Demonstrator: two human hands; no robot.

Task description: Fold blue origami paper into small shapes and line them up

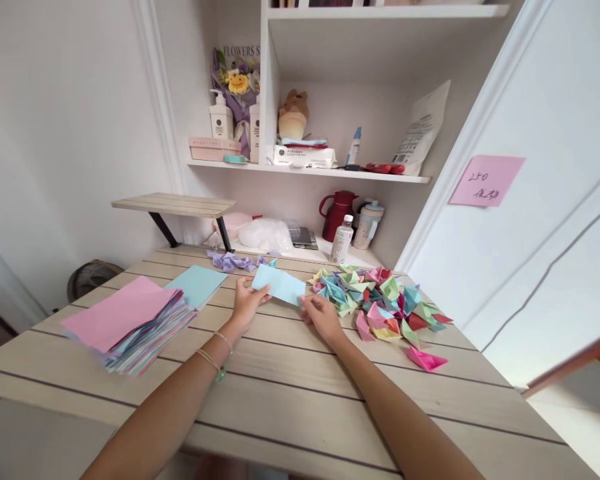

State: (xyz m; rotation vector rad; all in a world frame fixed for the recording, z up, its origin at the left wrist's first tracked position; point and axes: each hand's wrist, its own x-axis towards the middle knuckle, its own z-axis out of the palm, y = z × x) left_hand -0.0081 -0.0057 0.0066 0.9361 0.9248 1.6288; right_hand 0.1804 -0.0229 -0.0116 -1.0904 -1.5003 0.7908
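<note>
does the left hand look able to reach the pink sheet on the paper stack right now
Probably yes: the pink sheet lies uncovered atop the paper stack. The left hand grips the blue paper, though, so it would likely need to let go first.

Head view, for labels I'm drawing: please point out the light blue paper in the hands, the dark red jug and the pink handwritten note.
Light blue paper (pixel 280 284), head view: middle of its visible face.
Dark red jug (pixel 334 212), head view: its body, below the lid.
Pink handwritten note (pixel 487 181), head view: its middle.
</note>
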